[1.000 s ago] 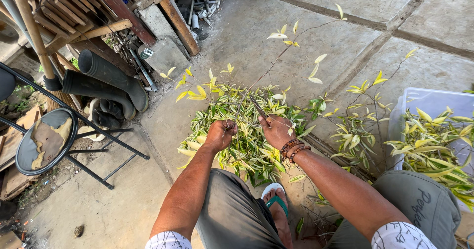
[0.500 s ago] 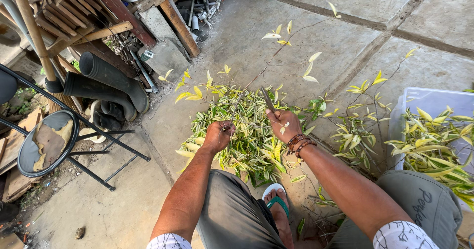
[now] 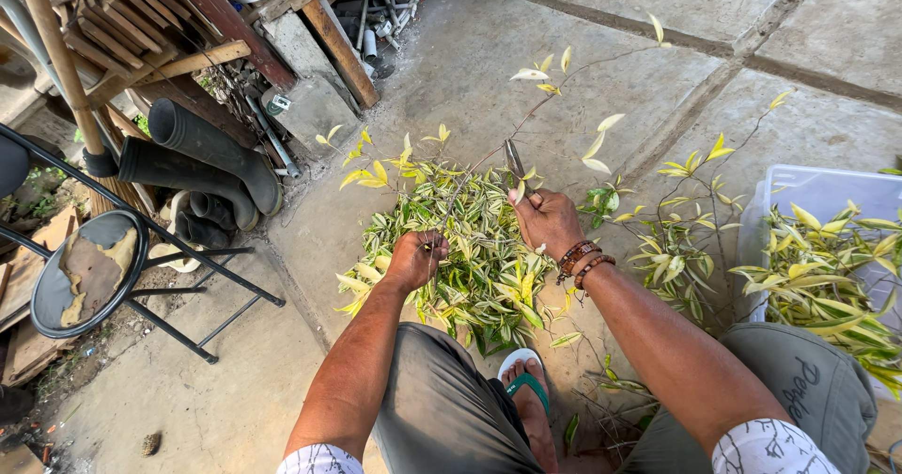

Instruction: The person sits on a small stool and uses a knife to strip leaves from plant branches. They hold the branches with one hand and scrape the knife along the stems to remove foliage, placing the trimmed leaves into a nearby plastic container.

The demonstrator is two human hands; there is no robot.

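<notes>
Concrete floor (image 3: 526,70) underfoot, person crouched, sandalled foot (image 3: 526,394) nearest. Left hand (image 3: 416,258) fisted on thin branch (image 3: 470,178), holding it steady over heap of variegated cuttings (image 3: 470,258). Right hand (image 3: 548,220), fingers closed on snips (image 3: 515,162) at stem. Tub (image 3: 827,202) holds more leaves. Rubber boots (image 3: 202,155) beyond.

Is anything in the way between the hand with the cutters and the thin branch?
Nothing visible. The right hand holds the cutters right up against the thin branch, and the left hand grips its lower end above the pile of leaves. Only bare concrete floor lies behind.
</notes>
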